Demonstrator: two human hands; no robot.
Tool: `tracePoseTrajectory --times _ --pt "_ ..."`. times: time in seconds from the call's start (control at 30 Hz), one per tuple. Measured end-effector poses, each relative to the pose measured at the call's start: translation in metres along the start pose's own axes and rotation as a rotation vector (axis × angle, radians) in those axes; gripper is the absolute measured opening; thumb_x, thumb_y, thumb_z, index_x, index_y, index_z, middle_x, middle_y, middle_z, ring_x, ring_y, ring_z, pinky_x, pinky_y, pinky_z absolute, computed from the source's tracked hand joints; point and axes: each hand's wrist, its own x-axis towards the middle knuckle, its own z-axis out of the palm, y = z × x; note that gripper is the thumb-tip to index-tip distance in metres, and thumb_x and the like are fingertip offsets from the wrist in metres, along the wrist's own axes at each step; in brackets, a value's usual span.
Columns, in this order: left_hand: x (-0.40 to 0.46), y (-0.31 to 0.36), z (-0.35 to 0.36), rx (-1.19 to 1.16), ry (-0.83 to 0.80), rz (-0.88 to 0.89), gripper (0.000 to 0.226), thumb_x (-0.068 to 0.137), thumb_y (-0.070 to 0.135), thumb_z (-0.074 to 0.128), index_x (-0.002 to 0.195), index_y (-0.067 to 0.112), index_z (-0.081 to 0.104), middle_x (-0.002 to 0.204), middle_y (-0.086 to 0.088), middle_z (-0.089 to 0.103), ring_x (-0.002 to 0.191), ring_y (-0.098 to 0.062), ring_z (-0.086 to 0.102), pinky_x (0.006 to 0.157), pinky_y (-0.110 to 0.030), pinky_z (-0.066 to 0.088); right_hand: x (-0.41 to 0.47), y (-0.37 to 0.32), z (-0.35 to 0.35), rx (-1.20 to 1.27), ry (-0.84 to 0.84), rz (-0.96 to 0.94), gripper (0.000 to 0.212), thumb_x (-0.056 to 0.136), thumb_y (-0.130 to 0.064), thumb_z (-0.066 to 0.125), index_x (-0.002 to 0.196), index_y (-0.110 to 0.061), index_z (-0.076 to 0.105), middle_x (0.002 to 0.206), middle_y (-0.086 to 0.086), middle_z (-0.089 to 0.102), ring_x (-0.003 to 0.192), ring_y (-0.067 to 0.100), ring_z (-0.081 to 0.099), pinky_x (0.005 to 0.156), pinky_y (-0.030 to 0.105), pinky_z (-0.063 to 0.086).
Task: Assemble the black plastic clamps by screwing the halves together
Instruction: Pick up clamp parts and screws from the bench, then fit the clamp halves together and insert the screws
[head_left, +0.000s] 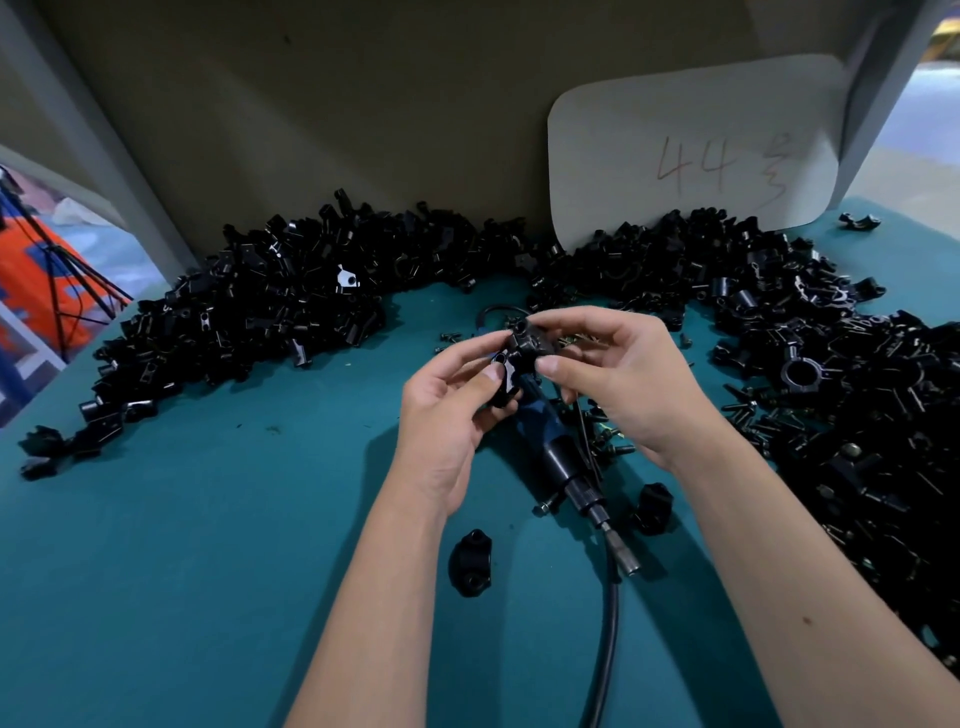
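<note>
Above the middle of the teal table, my left hand pinches a black clamp half between thumb and fingers. My right hand pinches a second black clamp piece, which touches the first one. Directly below both hands lies a pneumatic screwdriver with a blue-black body and a black hose running toward me. Two loose clamp halves lie near it: one to the left, one to the right.
Large heaps of black clamp parts fill the back left and the right side. Loose screws lie scattered by the right heap. A white card marked 44 leans on the back board.
</note>
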Motion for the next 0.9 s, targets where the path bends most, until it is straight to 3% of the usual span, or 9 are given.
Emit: tracePoseTrajectory --times 0.13,0.27,0.47,0.63,0.73,0.8,0.9 --pt "-0.001 0.002 -0.002 -0.03 -0.058 0.002 0.029 0.094 0.001 0.064 0.105 0.021 0.081 0.102 -0.005 0.077 0.089 -0.015 0.071 0.078 -0.025 0.058 -0.002 -0.003 -0.002 0.005 -0.049 0.0 0.036 0.086 -0.001 0.08 0.111 -0.027 0.08 0.104 0.004 0.079 0.069 0.009 0.068 0.06 0.024 0.055" --pt "-0.004 0.003 0.004 -0.11 -0.078 -0.006 0.023 0.079 0.008 0.081 0.101 0.015 0.079 0.1 -0.009 0.077 0.082 -0.021 0.075 0.075 -0.026 0.06 -0.002 -0.004 -0.003 0.029 -0.044 0.004 0.033 0.087 -0.005 0.08 0.111 -0.027 0.08 0.103 0.009 0.079 0.08 0.016 0.073 0.059 0.024 0.056" --pt "-0.004 0.0 0.019 -0.124 -0.028 0.005 0.032 0.075 0.013 0.081 0.105 0.009 0.076 0.1 -0.015 0.077 0.084 -0.023 0.075 0.07 -0.028 0.061 -0.004 -0.008 -0.014 0.028 -0.11 -0.012 0.034 0.078 -0.019 0.083 0.112 -0.022 0.081 0.087 0.011 0.074 0.071 0.019 0.068 0.06 0.026 0.056" --pt "-0.005 -0.001 0.02 -0.107 -0.055 -0.011 0.03 0.076 0.016 0.08 0.103 0.004 0.074 0.099 -0.012 0.077 0.083 -0.021 0.075 0.071 -0.027 0.061 -0.003 -0.009 -0.017 -0.01 -0.132 -0.017 0.035 0.078 -0.02 0.084 0.113 -0.02 0.08 0.1 0.021 0.076 0.076 0.028 0.065 0.062 0.027 0.056" --pt "-0.005 -0.001 0.019 -0.094 -0.065 -0.011 0.028 0.077 0.016 0.079 0.101 0.004 0.074 0.099 -0.014 0.077 0.085 -0.023 0.075 0.072 -0.029 0.061 -0.004 -0.012 -0.02 -0.054 -0.137 0.008 0.039 0.077 -0.024 0.085 0.116 -0.022 0.079 0.1 0.013 0.078 0.079 0.023 0.07 0.063 0.027 0.057" --pt "-0.004 -0.002 0.018 -0.088 -0.052 -0.005 0.026 0.077 0.016 0.079 0.1 0.004 0.075 0.1 -0.016 0.076 0.085 -0.023 0.075 0.074 -0.029 0.061 -0.004 -0.015 -0.025 -0.173 -0.092 0.047 0.037 0.081 -0.03 0.085 0.117 -0.025 0.077 0.095 0.006 0.077 0.078 0.019 0.073 0.062 0.028 0.058" --pt "-0.003 -0.005 0.017 -0.081 0.048 -0.007 0.034 0.075 0.016 0.08 0.105 0.001 0.073 0.1 -0.016 0.075 0.076 -0.023 0.074 0.073 -0.028 0.062 -0.003 -0.017 -0.041 -0.7 -0.088 0.059 0.014 0.084 -0.031 0.085 0.097 -0.034 0.079 0.084 -0.009 0.074 0.073 0.004 0.067 0.067 0.021 0.052"
